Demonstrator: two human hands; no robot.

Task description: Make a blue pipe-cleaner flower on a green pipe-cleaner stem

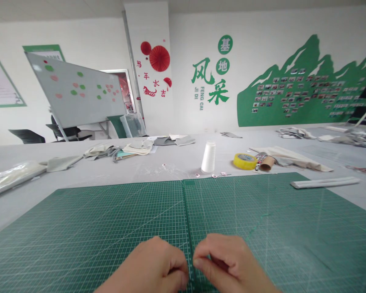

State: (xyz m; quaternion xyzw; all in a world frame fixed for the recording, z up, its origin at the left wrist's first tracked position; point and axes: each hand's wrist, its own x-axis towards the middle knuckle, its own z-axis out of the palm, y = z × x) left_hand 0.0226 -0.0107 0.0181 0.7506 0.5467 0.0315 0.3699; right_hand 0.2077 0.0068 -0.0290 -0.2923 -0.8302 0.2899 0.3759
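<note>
My left hand point(154, 264) is closed over the seam between two green cutting mats, its thumb pressed to the curled fingers. Just to its right, my right hand point(230, 262) pinches with thumb and forefinger together. A narrow gap separates the two hands. Whatever either pinch holds, if anything, is too small to make out. Beneath them lie the left cutting mat point(103, 219) and the right cutting mat point(280, 219), both printed with a pale grid. Beyond the mats' far edge a cone of white thread point(208, 157) stands upright on the grey table.
Right of the thread cone are a roll of yellow tape point(245, 161) and a cardboard tube point(266, 163). A folded grey fabric strip point(325, 183) overlaps the right mat's far edge. Fabric scraps point(138, 147) and a plastic-wrapped roll point(12, 178) lie farther left. A whiteboard point(76, 91) stands behind.
</note>
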